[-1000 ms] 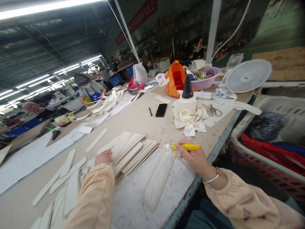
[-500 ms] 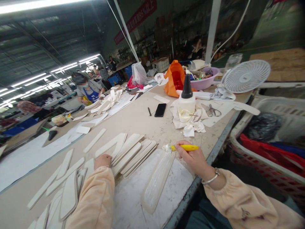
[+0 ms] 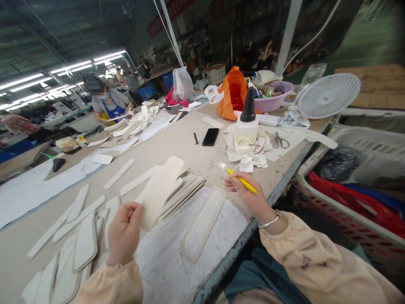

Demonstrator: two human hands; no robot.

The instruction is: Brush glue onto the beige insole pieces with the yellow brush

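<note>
My left hand (image 3: 124,232) pinches one cream strip (image 3: 161,190) by its near end and holds it lifted above the stack of similar strips (image 3: 185,192). My right hand (image 3: 248,196) grips a yellow-handled glue brush (image 3: 238,178), its bristle tip raised off the table. A glue-coated strip (image 3: 202,226) lies flat on the marbled work slab (image 3: 164,261) between my hands. More cream strips (image 3: 80,240) are spread on the table at the left.
A glue bottle with a black nozzle (image 3: 247,122) stands on rags, beside scissors (image 3: 276,140), a black phone (image 3: 210,137) and a pen (image 3: 195,138). Behind are an orange bag (image 3: 232,95), a purple basin (image 3: 272,101) and a white fan (image 3: 327,95). A crate (image 3: 363,143) sits at right. Another person (image 3: 106,103) works far left.
My left hand has picked one strip off the stack and raised it toward me. My right hand has lifted the brush off the glued strip and tilted it upward.
</note>
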